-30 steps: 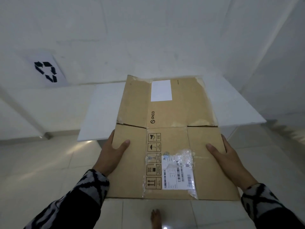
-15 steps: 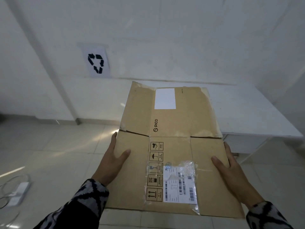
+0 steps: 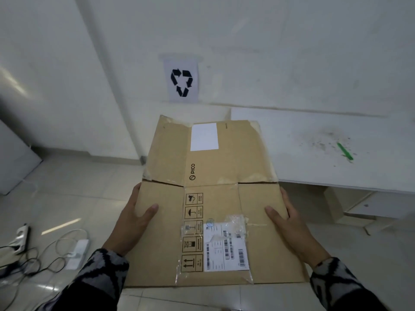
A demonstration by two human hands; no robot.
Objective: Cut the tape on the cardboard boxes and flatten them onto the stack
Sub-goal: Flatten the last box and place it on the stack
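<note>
The cardboard box (image 3: pixel 215 209) was already flat, so the cutting of its tape and the pressing down seemed to be finished for this one. The person held it in the air in front of the body, almost level, with its far flaps open toward the wall. The left hand (image 3: pixel 132 223) gripped the left edge, with the thumb on top of the board and the other fingers hidden under it. The right hand (image 3: pixel 289 230) gripped the right edge in the same way, thumb on top. A shipping label (image 3: pixel 226 245) under wrinkled clear film lay on the near part of the board, and a white sticker (image 3: pixel 204 136) on the far flap. On the wall ahead hung a recycling sign (image 3: pixel 182 80), and I judged that the stack belonged somewhere below it, but the box covered that part of the floor, so I could not tell if any stack was there. What was left for this box, in my opinion, was only to lay it down on the stack. At the right stood a white table (image 3: pixel 314 153) with a green cutter (image 3: pixel 345 151) on it, well apart from both hands. No other box was visible, so I could not say how many remained. Power strips with cables (image 3: pixel 45 252) lay on the floor at the left.
</note>
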